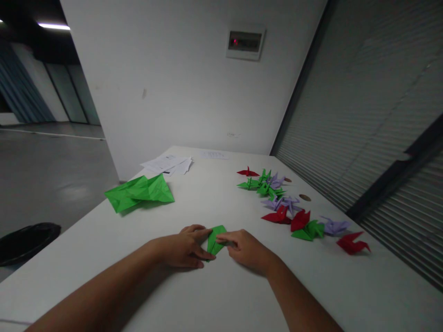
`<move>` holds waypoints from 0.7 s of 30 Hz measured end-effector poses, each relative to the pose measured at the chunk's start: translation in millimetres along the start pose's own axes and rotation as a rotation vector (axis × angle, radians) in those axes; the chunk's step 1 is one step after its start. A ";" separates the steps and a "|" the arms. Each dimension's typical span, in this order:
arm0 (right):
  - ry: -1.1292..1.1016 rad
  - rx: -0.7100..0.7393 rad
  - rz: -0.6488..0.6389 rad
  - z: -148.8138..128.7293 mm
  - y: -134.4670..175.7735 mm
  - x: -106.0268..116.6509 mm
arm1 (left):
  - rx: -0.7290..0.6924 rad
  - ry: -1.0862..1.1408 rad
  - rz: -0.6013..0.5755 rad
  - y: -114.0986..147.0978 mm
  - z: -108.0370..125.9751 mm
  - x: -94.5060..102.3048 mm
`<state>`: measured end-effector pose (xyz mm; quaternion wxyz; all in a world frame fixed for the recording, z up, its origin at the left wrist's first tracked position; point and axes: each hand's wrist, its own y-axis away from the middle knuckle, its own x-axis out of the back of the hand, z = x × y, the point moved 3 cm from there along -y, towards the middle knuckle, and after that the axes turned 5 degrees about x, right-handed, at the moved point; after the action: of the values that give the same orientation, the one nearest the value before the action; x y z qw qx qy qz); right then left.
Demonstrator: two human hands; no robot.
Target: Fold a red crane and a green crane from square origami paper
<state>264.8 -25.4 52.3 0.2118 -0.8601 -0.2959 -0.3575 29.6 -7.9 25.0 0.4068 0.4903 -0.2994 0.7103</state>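
A small piece of folded green origami paper (pixel 215 240) lies on the white table in front of me, kite-like in outline with a crease along it. My left hand (pixel 187 247) holds its left side against the table, the fingertips at its upper edge and lower point. From the right, my right hand (pixel 244 246) closes on it, with the fingers together and the tips on the paper's right part. Those fingertips cover some of the paper, so I cannot make out whether a flap is pinched under them.
Green paper sheets (pixel 140 191) lie at the left, with printed papers (pixel 168 163) behind. Several folded cranes, like a red crane (pixel 353 243), a purple crane (pixel 335 226) and a green crane (pixel 266 190), line the right side. A black-lined bin (pixel 27 240) stands left of the table.
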 end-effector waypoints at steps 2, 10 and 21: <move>0.026 0.022 -0.054 -6.2 0.4 -3.5 | -0.002 -0.004 0.014 0.2 -0.8 -0.4; 0.121 0.011 -0.114 -4.1 -1.4 -13.0 | -0.012 -0.017 -0.009 -1.1 1.2 -0.3; 0.113 0.073 -0.177 -15.9 0.7 -14.2 | -0.040 -0.038 -0.025 -1.5 -2.7 -3.7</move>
<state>249.4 -40.2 52.1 0.2268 -0.8007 -0.3713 -0.4117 30.5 -6.0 20.6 0.4195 0.4991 -0.3152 0.6896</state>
